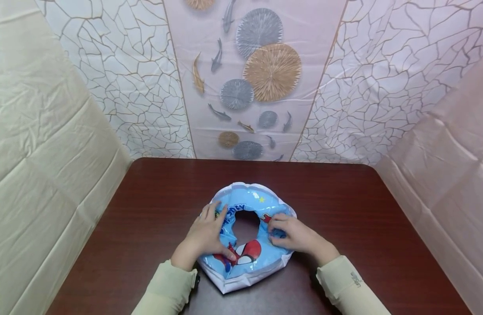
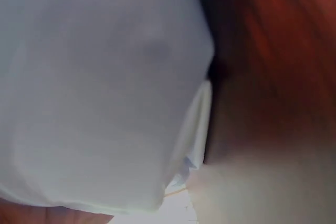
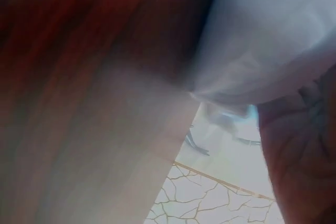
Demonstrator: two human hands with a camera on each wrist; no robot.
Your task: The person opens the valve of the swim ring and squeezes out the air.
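The big brown counter [image 1: 343, 201] is under both hands. It holds up the blue ring [image 1: 241, 195], which lies between them. The left hand [image 1: 207, 234] spreads its fingers wide on it, maybe to keep it still. The right hand [image 1: 294, 235] bends its fingers on the other side; I cannot tell if they pinch. Just beside the left hand is a red printed picture [image 1: 252, 249].

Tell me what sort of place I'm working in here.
Probably a makeshift booth for recording tabletop work, though I can't see beyond it: a dark red-brown table stands between plain, creased side sheets, with a backdrop of fish, round shapes and crackle pattern behind.
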